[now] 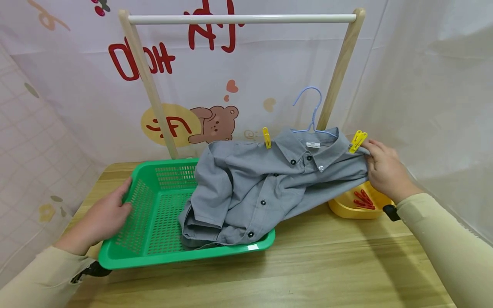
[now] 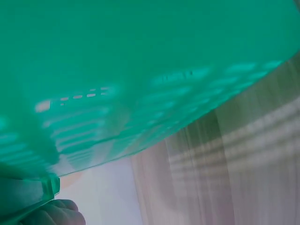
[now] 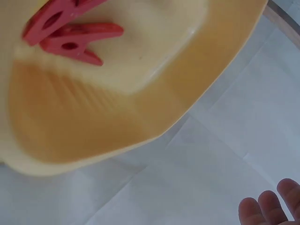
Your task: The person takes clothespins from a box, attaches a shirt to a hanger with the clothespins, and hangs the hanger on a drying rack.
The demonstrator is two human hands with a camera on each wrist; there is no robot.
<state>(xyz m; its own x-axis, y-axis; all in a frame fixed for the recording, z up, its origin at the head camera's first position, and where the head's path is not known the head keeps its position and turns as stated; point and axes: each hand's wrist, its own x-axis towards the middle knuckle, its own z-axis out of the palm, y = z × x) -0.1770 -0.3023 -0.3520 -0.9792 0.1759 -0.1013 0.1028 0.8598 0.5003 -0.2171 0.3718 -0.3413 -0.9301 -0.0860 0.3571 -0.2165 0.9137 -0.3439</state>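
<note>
A grey button-up shirt (image 1: 246, 188) lies partly in a green basket (image 1: 185, 256) and stretches right, past its rim. A blue hanger (image 1: 316, 110) sits inside the collar, its hook sticking up. Yellow clothespins (image 1: 267, 137) clip both shoulders. My left hand (image 1: 109, 216) grips the basket's left rim; its fingertips (image 2: 65, 211) show under the basket in the left wrist view. At the shirt's right shoulder, beside the other yellow clothespin (image 1: 358, 141), my right hand (image 1: 389, 171) holds the cloth. Whether it also holds the hanger's end is hidden.
Behind the shirt stands a wooden rack with a white crossbar (image 1: 242, 19). Below my right hand, a yellow bin (image 3: 183, 79) holds several red clothespins (image 1: 363, 199). Everything stands on a wooden table (image 1: 308, 265) against a printed cloth backdrop.
</note>
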